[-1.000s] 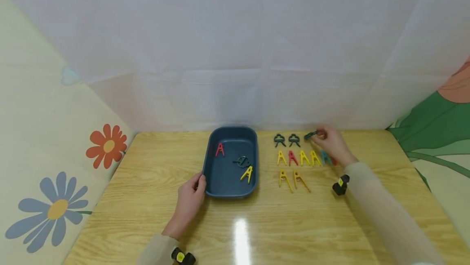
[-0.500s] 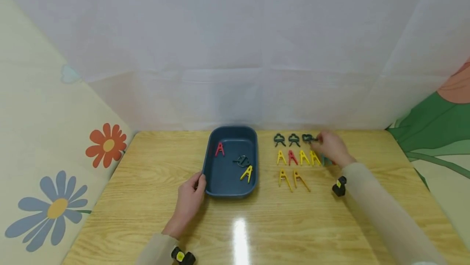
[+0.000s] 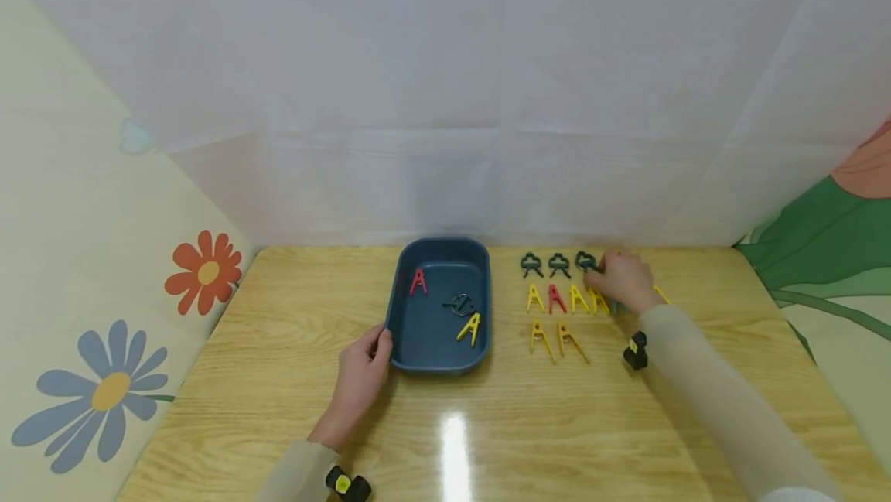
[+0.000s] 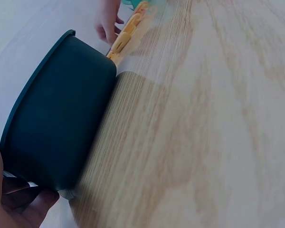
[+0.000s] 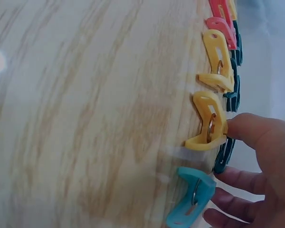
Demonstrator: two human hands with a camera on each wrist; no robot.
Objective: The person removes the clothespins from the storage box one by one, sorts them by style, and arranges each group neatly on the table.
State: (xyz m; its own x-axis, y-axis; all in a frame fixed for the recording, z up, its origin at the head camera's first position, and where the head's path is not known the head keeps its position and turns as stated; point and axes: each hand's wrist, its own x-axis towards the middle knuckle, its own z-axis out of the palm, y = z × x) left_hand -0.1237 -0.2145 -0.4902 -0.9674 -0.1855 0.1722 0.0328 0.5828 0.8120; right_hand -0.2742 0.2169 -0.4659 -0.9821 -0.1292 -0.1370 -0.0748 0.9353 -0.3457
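Note:
My left hand (image 3: 362, 374) grips the near left corner of a dark blue tray (image 3: 418, 343); in the left wrist view its fingers (image 4: 38, 204) curl under the rim. Inside the tray lie a red clothespin (image 3: 418, 282), a yellow clothespin (image 3: 469, 329) and a dark green clip (image 3: 462, 305). At the back of the table my right hand (image 3: 626, 281) pinches another dark green clip (image 3: 585, 261) between thumb and fingers, at the right end of the back row. In the right wrist view, that green clip (image 5: 224, 154) is partly hidden behind a yellow clothespin (image 5: 209, 121).
Two dark green clips, one a spread clip (image 3: 559, 264), stand left of the right hand. A middle row holds yellow, red (image 3: 557, 298) and blue (image 5: 192, 197) clothespins, partly covered by the hand. Nearer are two orange-yellow clothespins (image 3: 541, 340). A white sheet (image 3: 445, 138) hangs behind the table.
The dark green clip in my right hand has turned and now sits in line with the other two. The right hand has shifted slightly left. My left hand and the tray stay put.

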